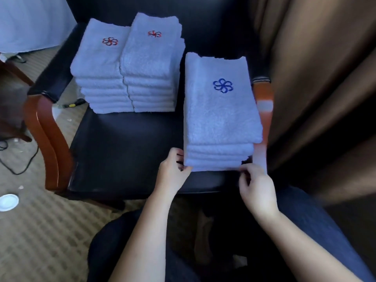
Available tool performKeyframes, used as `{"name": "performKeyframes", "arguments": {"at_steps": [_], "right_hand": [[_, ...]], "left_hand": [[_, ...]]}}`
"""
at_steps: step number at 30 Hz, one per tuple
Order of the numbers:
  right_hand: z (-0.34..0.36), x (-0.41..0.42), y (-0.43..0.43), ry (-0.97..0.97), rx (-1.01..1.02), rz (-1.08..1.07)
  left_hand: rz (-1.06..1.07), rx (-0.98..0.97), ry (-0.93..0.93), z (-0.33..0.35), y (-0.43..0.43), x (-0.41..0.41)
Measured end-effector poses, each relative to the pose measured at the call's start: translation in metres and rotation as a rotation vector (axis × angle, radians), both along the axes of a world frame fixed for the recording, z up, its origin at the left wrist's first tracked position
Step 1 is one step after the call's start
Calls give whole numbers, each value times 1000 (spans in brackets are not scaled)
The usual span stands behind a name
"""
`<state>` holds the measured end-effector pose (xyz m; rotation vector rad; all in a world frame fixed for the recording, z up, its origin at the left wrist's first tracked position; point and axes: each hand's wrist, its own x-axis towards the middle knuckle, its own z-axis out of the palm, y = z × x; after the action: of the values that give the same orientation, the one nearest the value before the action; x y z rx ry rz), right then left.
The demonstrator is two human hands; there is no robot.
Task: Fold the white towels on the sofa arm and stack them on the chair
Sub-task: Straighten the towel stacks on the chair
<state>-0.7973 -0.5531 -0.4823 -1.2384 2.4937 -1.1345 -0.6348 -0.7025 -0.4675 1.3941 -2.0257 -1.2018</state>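
A brown curtain (325,78) hangs in heavy folds at my right. My dark blue trousers (305,210) fill the bottom of my view. A patterned beige carpet (40,231) lies to my left, with a small round white dish (8,202) on it. Farther back, a black cable (22,169) loops across it. A white cloth (30,21) hangs at far left.

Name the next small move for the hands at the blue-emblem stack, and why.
Probably slide the blue-emblem stack back, level with the red-emblem stacks. Left hand and right hand grip its near bottom corners, and it sits at the front edge of the chair seat, ahead of them.
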Motion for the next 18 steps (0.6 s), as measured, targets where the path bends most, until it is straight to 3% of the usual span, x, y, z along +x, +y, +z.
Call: {"name": "performKeyframes", "arguments": {"at_steps": [3,7,11,18], "right_hand": [[0,-14,-2,-148,-122,-113],[-8,-19,-13,-155,-25,70],[-9,-16,-21,-210,-66,51],[0,-20,-30,-194,-50,-40]], "left_hand": [[-22,75,-4,9,-3,0],[-66,149,31,13,-5,5],[-23,5,-12,9,-8,6],[-6,-56,60,-1,-7,-7]]}}
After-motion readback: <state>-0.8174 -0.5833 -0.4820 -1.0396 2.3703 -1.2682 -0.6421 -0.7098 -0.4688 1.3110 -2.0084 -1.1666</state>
